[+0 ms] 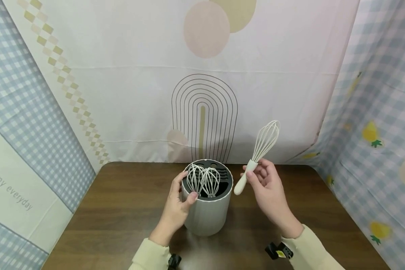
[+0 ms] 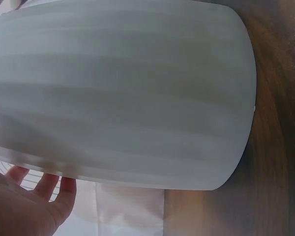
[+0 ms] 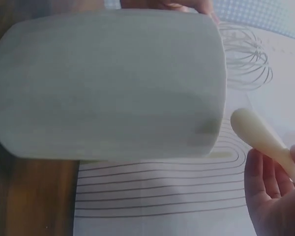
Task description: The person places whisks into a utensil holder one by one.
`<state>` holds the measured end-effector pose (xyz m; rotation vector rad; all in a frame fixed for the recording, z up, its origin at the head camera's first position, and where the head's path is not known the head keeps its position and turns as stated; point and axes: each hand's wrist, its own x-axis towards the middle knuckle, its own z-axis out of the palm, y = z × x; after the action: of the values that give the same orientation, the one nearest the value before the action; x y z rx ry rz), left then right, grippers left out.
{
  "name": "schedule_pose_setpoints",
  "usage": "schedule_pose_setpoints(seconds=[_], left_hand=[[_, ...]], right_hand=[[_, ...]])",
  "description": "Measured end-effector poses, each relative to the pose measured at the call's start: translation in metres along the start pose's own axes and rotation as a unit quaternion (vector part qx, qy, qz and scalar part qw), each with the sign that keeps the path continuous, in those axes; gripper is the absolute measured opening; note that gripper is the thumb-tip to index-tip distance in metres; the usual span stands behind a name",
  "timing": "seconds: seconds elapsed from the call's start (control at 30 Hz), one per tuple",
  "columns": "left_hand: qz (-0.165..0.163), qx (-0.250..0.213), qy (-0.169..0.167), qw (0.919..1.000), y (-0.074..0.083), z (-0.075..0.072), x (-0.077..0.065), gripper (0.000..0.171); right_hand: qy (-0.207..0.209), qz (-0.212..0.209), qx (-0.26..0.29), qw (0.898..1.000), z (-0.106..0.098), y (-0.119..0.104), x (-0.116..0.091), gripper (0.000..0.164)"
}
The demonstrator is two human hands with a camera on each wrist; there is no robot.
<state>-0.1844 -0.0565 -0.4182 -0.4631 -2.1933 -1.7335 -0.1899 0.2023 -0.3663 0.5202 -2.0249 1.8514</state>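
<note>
A pale grey-white utensil holder [image 1: 206, 217] with a black slotted lid [image 1: 225, 174] stands upright on the table. Two whisks [image 1: 210, 182] sit in it with their wire heads above the lid; their handles are hidden inside. My left hand [image 1: 177, 202] grips the holder near its rim on the left, the thumb in front; its fingers [image 2: 64, 196] lie along the holder's side in the left wrist view. To the right of the holder, my right hand [image 1: 268, 189] pinches a cream whisk [image 1: 251, 165] by its handle [image 3: 255, 129], wires up and tilted right, butt end beside the rim.
The brown wooden table [image 1: 128, 210] ends at a printed white cloth backdrop [image 1: 131, 112] just behind the holder. Checked cloths hang on the left [image 1: 23, 75] and right [image 1: 384, 112]. A small black device [image 1: 278, 250] sits at the right cuff.
</note>
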Motion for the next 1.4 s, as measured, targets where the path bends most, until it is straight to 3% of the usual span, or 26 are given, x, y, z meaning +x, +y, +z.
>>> schedule_pose_setpoints(seconds=[0.17,0.4,0.5,0.83,0.97,1.1,1.2,1.33,1.4], left_hand=[[-0.007,0.000,-0.001,1.0000,0.000,0.001,0.002,0.066],[0.004,0.004,0.009,0.9999,-0.039,0.008,0.006,0.070],[0.009,0.006,0.008,0.9999,-0.045,0.009,0.007,0.069],[0.019,0.011,0.010,0.9997,-0.048,0.009,0.009,0.066],[0.023,0.009,0.010,0.9997,-0.049,0.009,0.010,0.066],[0.019,-0.002,0.011,0.9998,-0.025,0.005,0.007,0.066],[0.013,-0.008,0.012,0.9998,-0.020,0.005,0.007,0.067],[0.008,-0.003,0.009,0.9999,-0.045,0.009,0.010,0.069],[0.008,-0.002,0.007,0.9999,-0.049,0.010,0.010,0.069]], right_hand=[[0.017,-0.019,0.036,0.999,0.011,0.000,0.007,0.042],[0.031,-0.015,0.059,0.998,0.027,0.006,0.014,0.039],[0.026,-0.019,0.054,0.998,0.029,0.009,0.015,0.038],[0.009,0.022,0.024,0.999,0.032,0.014,0.016,0.037],[0.001,0.031,-0.017,0.999,0.035,0.008,0.016,0.035],[-0.009,0.032,-0.054,0.998,0.041,-0.007,0.015,0.033],[-0.017,0.028,-0.063,0.997,0.043,-0.012,0.015,0.036],[-0.022,0.023,-0.082,0.996,0.044,-0.012,0.014,0.041],[-0.024,0.022,-0.093,0.995,0.045,-0.013,0.013,0.043]])
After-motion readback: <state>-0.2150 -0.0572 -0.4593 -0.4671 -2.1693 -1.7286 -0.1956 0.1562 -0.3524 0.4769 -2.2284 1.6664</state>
